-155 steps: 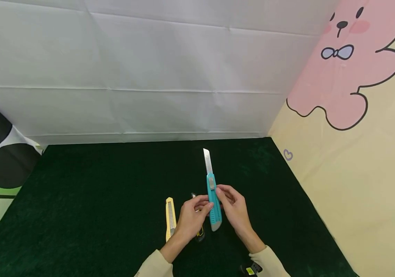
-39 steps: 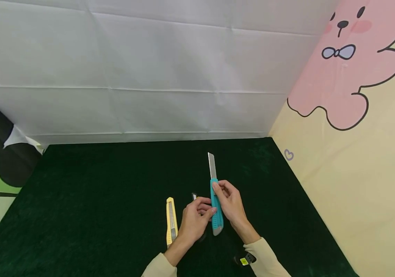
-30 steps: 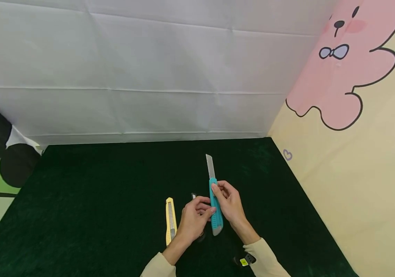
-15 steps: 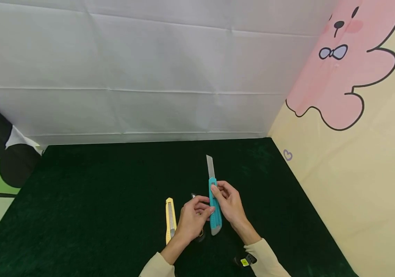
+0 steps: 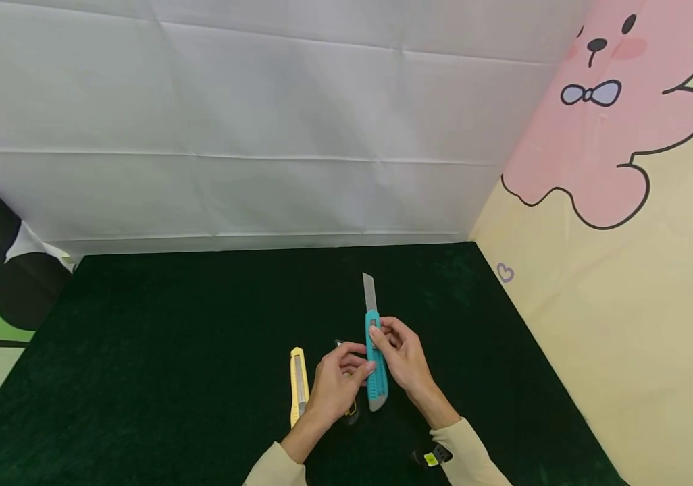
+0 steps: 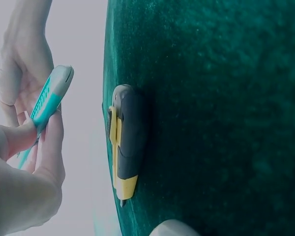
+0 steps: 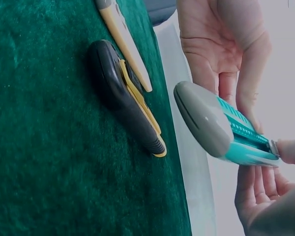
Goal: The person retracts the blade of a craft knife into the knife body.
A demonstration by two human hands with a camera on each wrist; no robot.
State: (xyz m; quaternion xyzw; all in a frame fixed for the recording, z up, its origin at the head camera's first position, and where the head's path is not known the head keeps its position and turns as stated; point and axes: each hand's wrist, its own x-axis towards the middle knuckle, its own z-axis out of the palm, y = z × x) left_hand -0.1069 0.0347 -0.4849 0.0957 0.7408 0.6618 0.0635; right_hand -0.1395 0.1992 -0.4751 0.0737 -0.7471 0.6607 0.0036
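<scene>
A turquoise box cutter (image 5: 377,381) with a grey end cap is held off the table between both hands, its blade (image 5: 369,291) sticking out and pointing away from me. My left hand (image 5: 336,386) pinches the lower handle between thumb and fingers. The right hand (image 5: 404,358) grips the upper handle from the right, thumb on the slider (image 7: 274,147). Beneath the hands lies a black and yellow box cutter (image 6: 130,137), mostly hidden by my left hand in the head view. A pale yellow box cutter (image 5: 299,381) lies left of that hand, its lower end behind the wrist.
Dark green cloth (image 5: 170,351) covers the table. A white sheet (image 5: 231,135) hangs at the back, and a cream wall (image 5: 626,324) with a pink bear drawing (image 5: 602,135) stands on the right. Printed dark shapes (image 5: 30,290) show at the left.
Since the oldest frame, my right thumb has come onto the slider, and a little less blade shows. The box cutter has shifted slightly; my left hand keeps its pinch.
</scene>
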